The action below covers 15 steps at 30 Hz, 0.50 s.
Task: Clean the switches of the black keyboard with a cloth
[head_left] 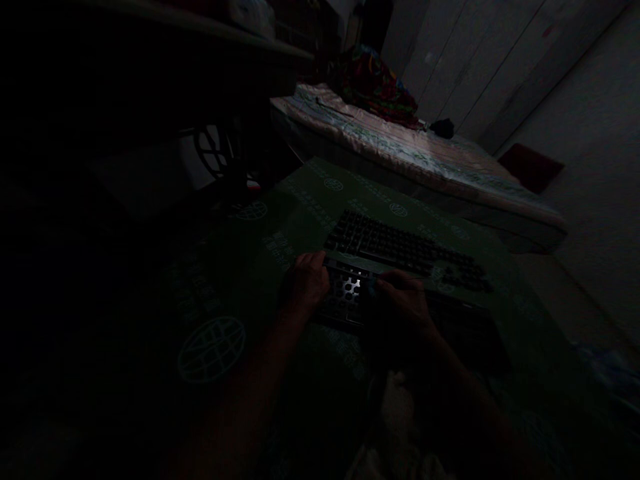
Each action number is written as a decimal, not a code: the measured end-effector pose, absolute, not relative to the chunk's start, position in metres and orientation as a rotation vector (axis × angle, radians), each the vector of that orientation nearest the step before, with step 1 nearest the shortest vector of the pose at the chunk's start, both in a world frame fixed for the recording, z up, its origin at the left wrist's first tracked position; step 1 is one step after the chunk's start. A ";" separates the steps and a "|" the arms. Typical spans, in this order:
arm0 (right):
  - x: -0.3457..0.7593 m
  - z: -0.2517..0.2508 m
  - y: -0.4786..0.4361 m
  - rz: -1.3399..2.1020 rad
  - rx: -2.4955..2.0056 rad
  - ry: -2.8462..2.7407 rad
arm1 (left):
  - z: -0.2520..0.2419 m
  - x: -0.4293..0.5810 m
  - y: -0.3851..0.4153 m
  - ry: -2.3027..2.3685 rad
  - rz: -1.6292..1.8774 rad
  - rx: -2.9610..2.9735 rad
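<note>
A dark keyboard frame (345, 308) with rows of openings lies before me on the green-covered table (280, 280). Light shines on part of its perforated surface. My left hand (307, 280) is closed round the frame's left end. Over the middle of the frame is my right hand (403, 293), its fingers pinched together near a small dark bluish patch. Whether that is a tool or a cloth is too dark to make out. Just beyond both hands rests a black keyboard section (400, 247) with its keys in place.
The frame's dark right part (470, 333) extends past my right hand. Behind the table stands a bed (425, 157) with a patterned blanket (370, 87) heaped on it. A dark raised surface (200, 40) and a spoked wheel (213, 150) are at the left. Pale cloth (395, 407) shows below.
</note>
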State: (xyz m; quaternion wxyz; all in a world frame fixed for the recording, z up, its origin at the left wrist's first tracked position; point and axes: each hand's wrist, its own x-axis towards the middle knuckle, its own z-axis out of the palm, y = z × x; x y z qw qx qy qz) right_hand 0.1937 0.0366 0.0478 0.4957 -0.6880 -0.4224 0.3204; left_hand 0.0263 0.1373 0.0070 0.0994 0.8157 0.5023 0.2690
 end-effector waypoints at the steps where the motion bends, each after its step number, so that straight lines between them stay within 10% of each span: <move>1: 0.192 0.044 0.038 0.781 -1.657 -1.023 | 0.007 0.026 0.137 1.481 0.797 2.417; 15: 0.193 0.052 0.033 0.744 -1.711 -1.020 | 0.006 0.026 0.138 1.486 0.792 2.419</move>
